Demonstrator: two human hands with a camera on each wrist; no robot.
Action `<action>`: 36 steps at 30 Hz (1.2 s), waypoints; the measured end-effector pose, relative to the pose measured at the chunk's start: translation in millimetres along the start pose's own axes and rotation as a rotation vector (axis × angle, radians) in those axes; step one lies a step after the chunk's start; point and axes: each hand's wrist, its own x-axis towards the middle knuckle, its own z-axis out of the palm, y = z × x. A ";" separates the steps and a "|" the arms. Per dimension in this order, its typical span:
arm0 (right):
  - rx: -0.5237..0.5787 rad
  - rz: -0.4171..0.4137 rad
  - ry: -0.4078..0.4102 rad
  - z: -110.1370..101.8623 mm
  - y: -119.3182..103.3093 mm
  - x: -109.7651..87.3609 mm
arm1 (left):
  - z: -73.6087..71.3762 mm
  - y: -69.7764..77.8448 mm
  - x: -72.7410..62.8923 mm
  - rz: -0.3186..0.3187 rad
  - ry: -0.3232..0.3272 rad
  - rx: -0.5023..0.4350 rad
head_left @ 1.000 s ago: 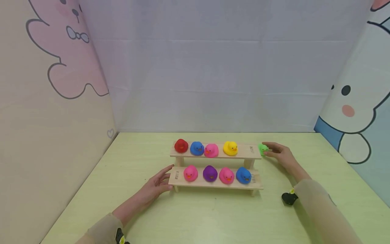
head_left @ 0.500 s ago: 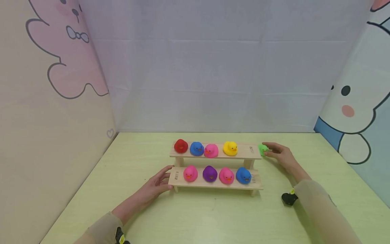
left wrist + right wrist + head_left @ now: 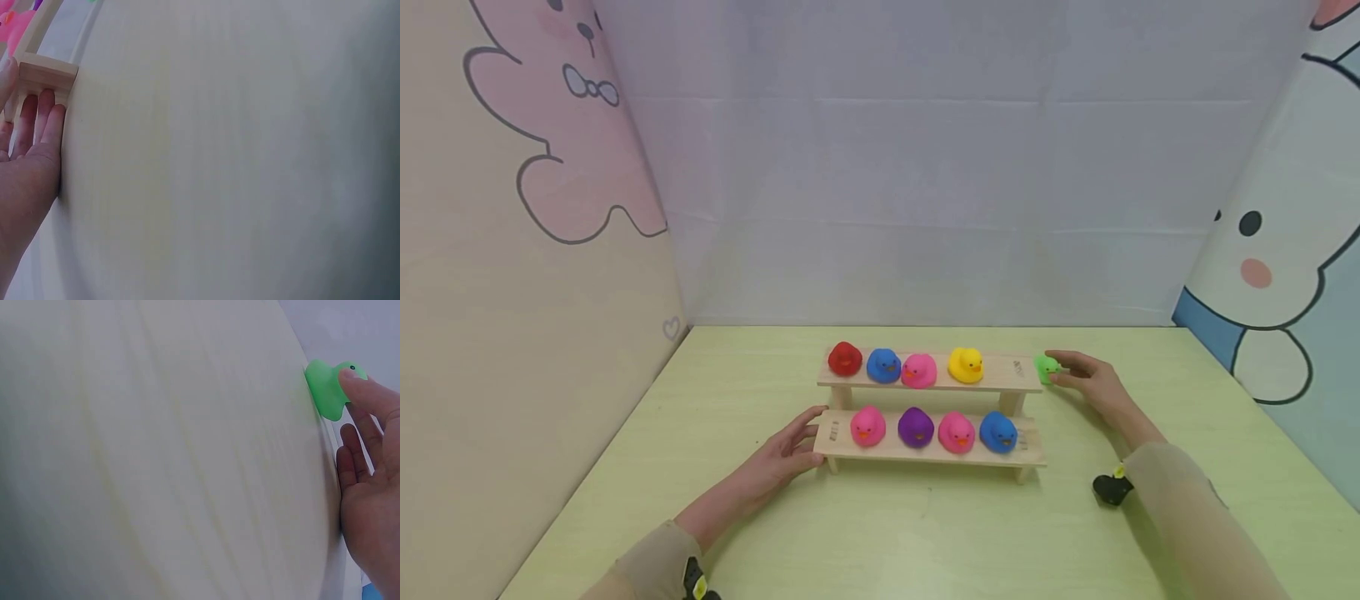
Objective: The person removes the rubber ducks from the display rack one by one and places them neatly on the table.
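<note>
At the left end of a two-tier wooden stand, my left hand holds the lower shelf. The left wrist view shows the thumb on one side of the shelf end and fingers on the other. Beyond the stand's right end, my right hand pinches a green rubber duck by its head; the right wrist view shows the thumb on the duck. Red, blue, pink and yellow ducks sit on the upper shelf. Below are a purple duck, a blue one and two pink ones.
The stand rests on a pale yellow-green table. A white sheet hangs behind it, with cartoon-printed panels at the sides. A black wrist device sits by the right sleeve.
</note>
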 end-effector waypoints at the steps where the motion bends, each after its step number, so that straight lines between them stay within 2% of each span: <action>1: 0.001 0.001 0.000 0.0 -0.2 -0.2 | 0.0 0.1 -0.1 0.000 0.000 -0.002; 7: 0.005 -0.008 0.001 0.3 -0.3 -1.0 | 0.6 0.2 -1.5 -0.004 0.026 -0.004; 12: 0.002 -0.022 -0.031 1.0 -1.4 -2.5 | 1.6 -0.3 -2.7 -0.005 0.045 -0.013; 15: -0.010 -0.073 -0.033 2.0 -2.7 -2.5 | 2.4 -1.2 -2.6 -0.003 0.045 -0.016; 20: -0.055 -0.189 0.038 3.0 -9.6 1.5 | 2.8 -0.2 -2.3 0.015 0.048 -0.031; 27: -0.085 -0.291 0.132 3.8 -36.7 3.9 | 3.4 0.2 -2.7 0.012 0.055 -0.021; 36: 0.002 -0.429 0.138 15.3 -81.5 -3.8 | 2.7 0.2 -2.7 0.014 0.054 -0.023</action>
